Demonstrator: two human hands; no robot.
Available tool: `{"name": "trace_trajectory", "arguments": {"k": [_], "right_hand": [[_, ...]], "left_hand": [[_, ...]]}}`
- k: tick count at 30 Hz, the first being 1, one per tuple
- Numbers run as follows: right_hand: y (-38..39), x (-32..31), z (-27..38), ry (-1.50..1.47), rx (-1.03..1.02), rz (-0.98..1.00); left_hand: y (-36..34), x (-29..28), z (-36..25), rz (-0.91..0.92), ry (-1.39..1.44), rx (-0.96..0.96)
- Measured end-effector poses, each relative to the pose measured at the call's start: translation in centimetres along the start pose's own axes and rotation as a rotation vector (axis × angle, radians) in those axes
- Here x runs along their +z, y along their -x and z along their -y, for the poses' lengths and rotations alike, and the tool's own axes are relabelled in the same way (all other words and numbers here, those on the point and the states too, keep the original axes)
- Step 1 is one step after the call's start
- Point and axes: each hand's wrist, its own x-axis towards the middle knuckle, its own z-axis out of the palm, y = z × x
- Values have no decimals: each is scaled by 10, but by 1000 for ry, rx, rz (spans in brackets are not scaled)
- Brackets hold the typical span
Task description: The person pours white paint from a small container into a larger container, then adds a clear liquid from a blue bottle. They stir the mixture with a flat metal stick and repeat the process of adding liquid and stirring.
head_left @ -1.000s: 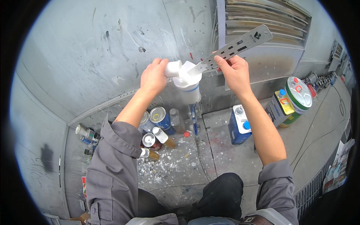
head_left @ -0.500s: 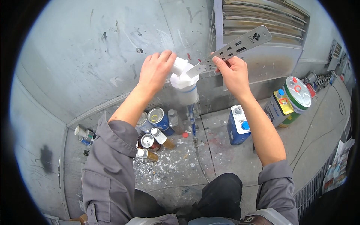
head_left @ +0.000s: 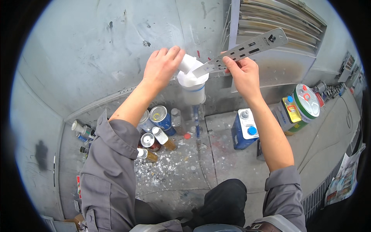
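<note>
My left hand (head_left: 163, 65) is closed around a small white cup (head_left: 188, 63), tilted over a larger white container (head_left: 193, 92) with a blue band. White paper-like material lines the container's mouth; its contents cannot be seen. My right hand (head_left: 244, 75) pinches a flat metal mixing stick (head_left: 247, 49) with rows of slots. The stick slants down to the left, its lower end at the container's rim beside the cup. Below the container runs a narrow upright piece with blue parts (head_left: 197, 121), leading down toward the floor.
Left on the paint-spattered floor stand several paint cans (head_left: 161, 116) and bottles (head_left: 164, 138). A blue rectangular can (head_left: 244, 131) stands right of centre. Farther right are a yellow-topped can (head_left: 288, 114) and a large round drum (head_left: 308, 101). A louvred wall panel (head_left: 278, 23) rises behind.
The view has shifted slightly. Both hands keep their hold, the left on the tilted cup and the right on the mixing stick, whose lower end stays at the rim.
</note>
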Motion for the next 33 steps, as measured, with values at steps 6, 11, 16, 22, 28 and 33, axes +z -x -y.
{"name": "trace_trajectory", "arguments": {"k": [6,11,16,22,28,33], "right_hand": [[4,3,-3,-32,15,20],[3,-5,0,-7,14,20],[2,-8,-2,-18,19,7],[8,-6,4,-30,2,50],[8,-5,3,-62,-25,76],[10,1,3,-108,-64,95]], "left_hand": [[4,-1,-1,9,20,10],[6,2,-1,26,25,11],[8,3,-1,70,53,-15],[15,10,-2,78,97,-131],[12,9,-9,79,89,-99],[16,13,-7,108,126,-188]]}}
